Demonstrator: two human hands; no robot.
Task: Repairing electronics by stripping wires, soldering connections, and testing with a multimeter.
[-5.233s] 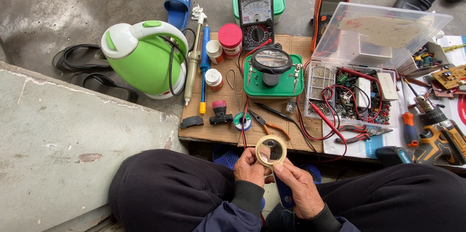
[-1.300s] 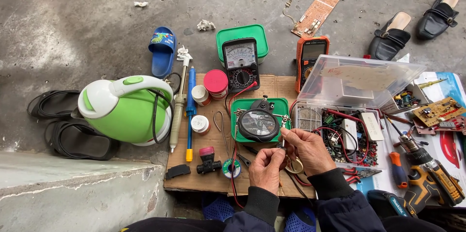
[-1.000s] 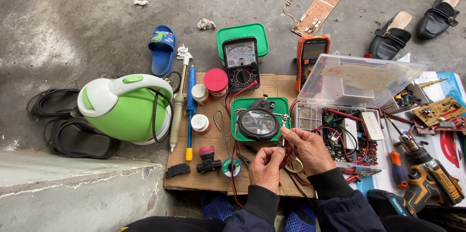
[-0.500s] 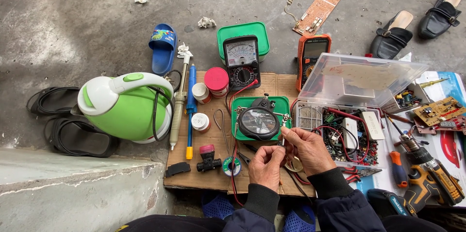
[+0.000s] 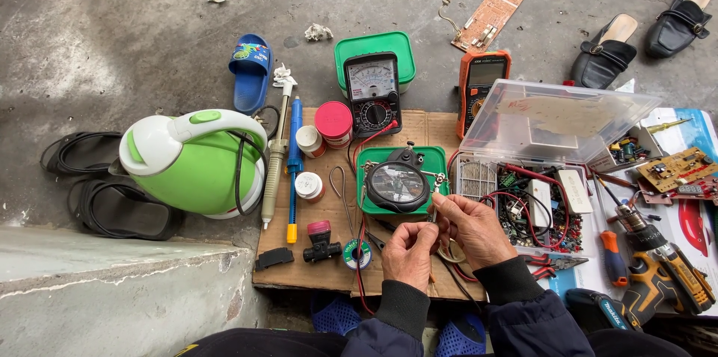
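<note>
A: Nearest the magnifier stand (image 5: pixel 398 186): left hand (image 5: pixel 409 251) curled shut, contents hidden; right hand (image 5: pixel 471 226) pinching a small metal part (image 5: pixel 434 211) just beside the lens.

B: Best kept steady, close under the glass. Beyond: green-cased meter (image 5: pixel 373 91).

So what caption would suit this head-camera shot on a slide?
Both hands, left and right, work beside a magnifier on cardboard crowded with repair tools.
</note>
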